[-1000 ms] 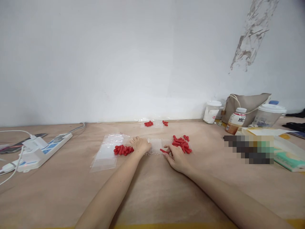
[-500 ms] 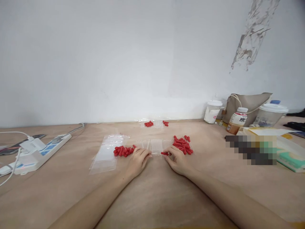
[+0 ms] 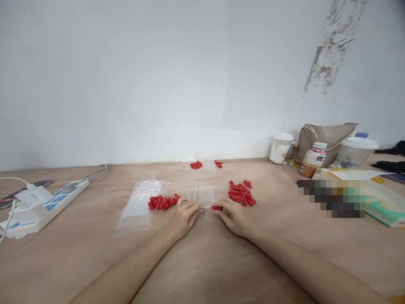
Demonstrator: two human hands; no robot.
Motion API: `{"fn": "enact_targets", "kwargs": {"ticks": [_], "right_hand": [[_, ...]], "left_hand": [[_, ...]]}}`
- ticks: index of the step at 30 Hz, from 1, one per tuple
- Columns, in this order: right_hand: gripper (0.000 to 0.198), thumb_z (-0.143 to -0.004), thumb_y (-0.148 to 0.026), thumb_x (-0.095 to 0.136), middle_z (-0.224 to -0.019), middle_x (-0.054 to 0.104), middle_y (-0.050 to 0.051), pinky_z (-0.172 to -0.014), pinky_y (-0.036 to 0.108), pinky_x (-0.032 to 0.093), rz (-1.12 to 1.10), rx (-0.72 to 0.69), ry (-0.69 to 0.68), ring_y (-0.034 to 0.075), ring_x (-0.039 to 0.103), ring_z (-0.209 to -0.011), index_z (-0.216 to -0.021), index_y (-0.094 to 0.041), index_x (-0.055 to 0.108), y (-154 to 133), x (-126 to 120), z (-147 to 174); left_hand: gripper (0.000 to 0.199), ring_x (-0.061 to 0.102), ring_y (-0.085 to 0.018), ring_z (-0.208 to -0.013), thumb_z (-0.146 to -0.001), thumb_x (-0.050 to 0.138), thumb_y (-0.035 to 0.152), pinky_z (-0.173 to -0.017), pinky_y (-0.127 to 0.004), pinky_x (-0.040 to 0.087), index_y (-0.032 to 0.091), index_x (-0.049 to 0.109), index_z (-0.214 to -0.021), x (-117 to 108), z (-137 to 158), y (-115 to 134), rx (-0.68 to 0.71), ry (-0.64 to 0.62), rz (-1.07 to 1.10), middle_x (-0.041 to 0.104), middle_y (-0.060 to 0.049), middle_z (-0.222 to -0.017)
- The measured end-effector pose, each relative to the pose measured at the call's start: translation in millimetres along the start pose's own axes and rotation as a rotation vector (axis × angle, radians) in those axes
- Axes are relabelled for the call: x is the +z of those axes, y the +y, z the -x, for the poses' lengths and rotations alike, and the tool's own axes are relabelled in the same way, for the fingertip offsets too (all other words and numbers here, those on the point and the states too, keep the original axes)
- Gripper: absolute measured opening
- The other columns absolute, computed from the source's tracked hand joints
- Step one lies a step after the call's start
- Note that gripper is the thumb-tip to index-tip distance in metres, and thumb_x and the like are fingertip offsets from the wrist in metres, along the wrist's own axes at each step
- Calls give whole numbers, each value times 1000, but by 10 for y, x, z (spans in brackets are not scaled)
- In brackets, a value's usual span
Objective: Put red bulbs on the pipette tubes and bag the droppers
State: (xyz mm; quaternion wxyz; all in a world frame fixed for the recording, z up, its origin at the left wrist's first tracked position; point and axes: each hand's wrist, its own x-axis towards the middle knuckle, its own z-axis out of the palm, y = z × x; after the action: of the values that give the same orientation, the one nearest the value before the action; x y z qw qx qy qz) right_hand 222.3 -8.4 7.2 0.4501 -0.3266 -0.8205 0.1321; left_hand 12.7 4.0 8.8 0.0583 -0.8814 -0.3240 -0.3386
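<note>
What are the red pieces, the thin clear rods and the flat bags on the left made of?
Red pieces: probably rubber or soft plastic, judging by their solid color and fairly matte surface.
Clear rods: glass or hard plastic; they look transparent, smooth and straight, but the view can't settle which.
Flat bags: likely thin plastic film, since they're see-through with shiny glints.

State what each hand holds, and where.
The left hand pinches a slim clear piece by its left end; the right hand holds a red piece toward its right end.

Hands point(image 3: 184, 217), forearms point(image 3: 284, 249) bare; dot point(image 3: 163, 241) near left wrist point(image 3: 170, 233).
</note>
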Motion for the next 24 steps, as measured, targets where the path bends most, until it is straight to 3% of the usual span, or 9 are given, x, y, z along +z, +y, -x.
{"fn": "enact_targets", "kwargs": {"ticks": [9,24], "right_hand": [[16,-83,-24,47,-78,62,3,-64,24,45,-46,-28,14,13,57,-71,-84,-20,62,55,29,16],[17,-83,-25,45,-76,62,4,-63,25,44,20,-63,-68,13,55,-70,-82,-19,61,0,-3,33]], "left_hand": [[17,57,-12,-76,-88,40,15,-77,-31,29,19,56,-91,-15,26,24,52,-44,77,65,0,-84],[21,54,-13,-68,-89,36,16,-73,-31,29,18,57,-85,-10,18,79,106,-80,-28,62,-1,-72]]}}
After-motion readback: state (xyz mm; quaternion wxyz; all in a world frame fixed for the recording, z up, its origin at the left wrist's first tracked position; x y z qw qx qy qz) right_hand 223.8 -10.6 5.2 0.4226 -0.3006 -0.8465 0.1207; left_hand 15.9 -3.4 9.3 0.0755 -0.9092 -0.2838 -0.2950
